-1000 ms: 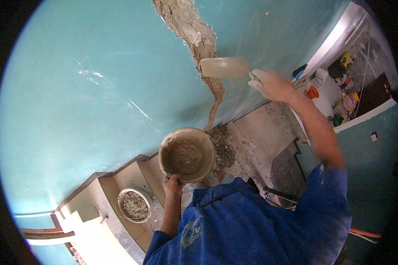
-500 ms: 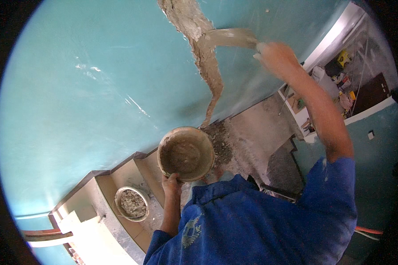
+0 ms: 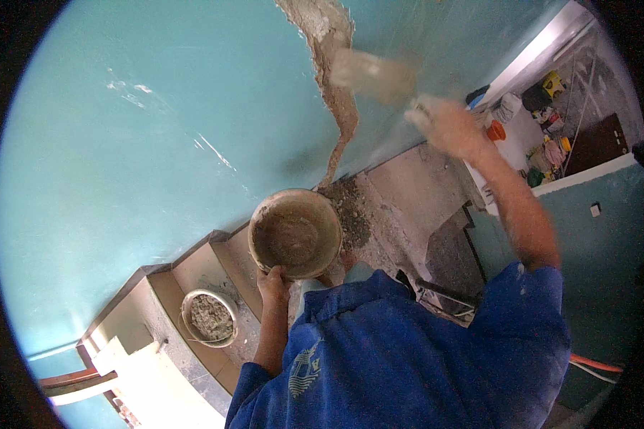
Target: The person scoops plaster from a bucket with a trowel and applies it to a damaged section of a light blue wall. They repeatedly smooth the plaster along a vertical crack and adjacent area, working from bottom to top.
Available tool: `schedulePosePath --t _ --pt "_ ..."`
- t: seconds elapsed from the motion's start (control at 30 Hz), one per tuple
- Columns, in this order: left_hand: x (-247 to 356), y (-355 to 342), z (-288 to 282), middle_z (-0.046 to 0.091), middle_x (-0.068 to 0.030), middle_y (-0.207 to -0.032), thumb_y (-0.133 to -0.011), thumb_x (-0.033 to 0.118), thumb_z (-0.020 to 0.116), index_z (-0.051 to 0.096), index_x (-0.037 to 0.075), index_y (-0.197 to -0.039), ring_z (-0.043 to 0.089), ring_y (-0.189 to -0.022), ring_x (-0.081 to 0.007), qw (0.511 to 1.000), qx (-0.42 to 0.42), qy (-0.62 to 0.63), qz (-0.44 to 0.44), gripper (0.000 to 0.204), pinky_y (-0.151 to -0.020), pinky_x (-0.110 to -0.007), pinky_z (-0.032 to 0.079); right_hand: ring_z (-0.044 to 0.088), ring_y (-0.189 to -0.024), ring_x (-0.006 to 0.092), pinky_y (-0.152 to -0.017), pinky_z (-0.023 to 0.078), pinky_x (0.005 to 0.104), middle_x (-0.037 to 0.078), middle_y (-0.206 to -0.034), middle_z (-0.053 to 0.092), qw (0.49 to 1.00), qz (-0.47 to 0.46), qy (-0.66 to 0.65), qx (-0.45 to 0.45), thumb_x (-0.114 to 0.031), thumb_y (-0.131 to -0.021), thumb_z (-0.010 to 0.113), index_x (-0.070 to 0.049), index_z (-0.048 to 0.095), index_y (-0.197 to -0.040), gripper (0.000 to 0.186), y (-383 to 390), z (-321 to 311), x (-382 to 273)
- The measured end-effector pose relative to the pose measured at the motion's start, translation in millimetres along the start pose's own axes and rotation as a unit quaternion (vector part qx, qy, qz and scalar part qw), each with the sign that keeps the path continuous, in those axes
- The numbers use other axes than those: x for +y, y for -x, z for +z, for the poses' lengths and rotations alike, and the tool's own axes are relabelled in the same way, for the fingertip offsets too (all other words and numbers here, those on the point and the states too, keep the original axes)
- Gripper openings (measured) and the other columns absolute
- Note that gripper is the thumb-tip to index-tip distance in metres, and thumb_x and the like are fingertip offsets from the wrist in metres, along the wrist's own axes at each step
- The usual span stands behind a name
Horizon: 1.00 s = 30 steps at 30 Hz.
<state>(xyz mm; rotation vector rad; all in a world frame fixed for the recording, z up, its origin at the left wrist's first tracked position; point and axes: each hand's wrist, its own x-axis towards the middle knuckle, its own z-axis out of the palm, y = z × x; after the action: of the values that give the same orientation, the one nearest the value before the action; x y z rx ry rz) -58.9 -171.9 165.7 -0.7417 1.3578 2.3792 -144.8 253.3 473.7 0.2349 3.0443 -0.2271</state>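
My right hand (image 3: 444, 125), blurred by motion, is closed round the handle of a trowel (image 3: 374, 75). The flat blade, smeared with mortar, is over the right edge of a rough filled channel (image 3: 342, 107) in the blue-green wall; whether it touches the wall I cannot tell. With my left hand (image 3: 273, 282) I grip the near rim of a round bowl (image 3: 254, 243), thumb over the edge. A layer of wet grey-brown mortar (image 3: 293, 236) lies in the bottom of the bowl.
A pale bucket (image 3: 189, 332) of rubble or mortar stands on the stairs (image 3: 193, 268) at left. Crumbs of debris (image 3: 350, 214) litter the landing below the channel. Beyond a low wall (image 3: 579, 207) at right are tools, bags and an orange container (image 3: 495, 130).
The trowel has tilted from nearly edge-on to show its broad face, and my right hand has dropped slightly. The view has shifted a little; my left hand still holds the bowl.
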Motion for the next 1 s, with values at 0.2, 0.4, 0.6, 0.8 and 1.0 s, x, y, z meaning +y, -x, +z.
schedulePosePath --t 0.2,0.4,0.6,0.8,1.0 --pt "-10.8 -3.9 -7.7 0.062 -0.0125 -0.105 -0.082 -0.002 0.054 0.049 0.004 -0.127 0.067 -0.074 -0.0252 0.998 0.030 -0.057 -0.009 0.046 -0.055 -0.034 0.060 0.066 -0.086 0.0348 -0.081 0.051 0.0481 0.017 -0.091 0.067 0.910 0.033 -0.285 -0.299 -0.048 -0.100 0.050 0.002 0.063 -0.106 0.051 67.5 168.0 -38.9" --pt "-17.5 3.1 -13.0 0.062 -0.0135 -0.107 -0.081 -0.002 0.054 0.049 0.003 -0.124 0.069 -0.080 -0.0273 0.995 0.055 -0.071 -0.037 0.044 -0.057 -0.037 0.061 0.068 -0.073 0.0321 -0.068 0.051 0.0480 0.019 -0.076 0.066 0.880 -0.095 -0.240 -0.399 -0.048 -0.095 0.053 0.004 0.067 -0.097 0.054 80.1 289.3 -58.4" --pt "-40.8 7.0 -20.2 0.062 -0.0155 -0.111 -0.083 -0.003 0.056 0.050 0.003 -0.124 0.069 -0.087 -0.0302 0.992 0.120 -0.021 -0.041 0.042 -0.064 -0.041 0.064 0.068 -0.086 0.0366 -0.080 0.052 0.0471 0.023 -0.094 0.069 0.882 0.045 -0.088 -0.462 -0.044 -0.094 0.055 0.000 0.066 -0.110 0.048 64.2 247.6 -16.0" --pt "-86.4 -6.1 -48.2 0.061 -0.0180 -0.113 -0.084 -0.005 0.054 0.047 0.007 -0.126 0.069 -0.092 -0.0366 0.960 0.223 0.143 -0.090 0.044 -0.069 -0.050 0.066 0.064 -0.103 0.0456 -0.087 0.050 0.0510 0.025 -0.112 0.066 0.921 -0.051 -0.132 -0.362 -0.034 -0.100 0.050 -0.003 0.063 -0.115 0.037 52.8 249.9 -20.1" --pt "-138.2 -47.5 -85.0 0.060 -0.0153 -0.115 -0.089 -0.001 0.056 0.049 0.009 -0.132 0.065 -0.096 -0.0344 0.930 0.285 0.223 -0.068 0.044 -0.072 -0.050 0.060 0.064 -0.086 0.0425 -0.081 0.050 0.0502 0.024 -0.101 0.067 0.923 -0.079 -0.211 -0.313 -0.034 -0.101 0.050 0.000 0.062 -0.117 0.039 83.0 298.5 -20.1"
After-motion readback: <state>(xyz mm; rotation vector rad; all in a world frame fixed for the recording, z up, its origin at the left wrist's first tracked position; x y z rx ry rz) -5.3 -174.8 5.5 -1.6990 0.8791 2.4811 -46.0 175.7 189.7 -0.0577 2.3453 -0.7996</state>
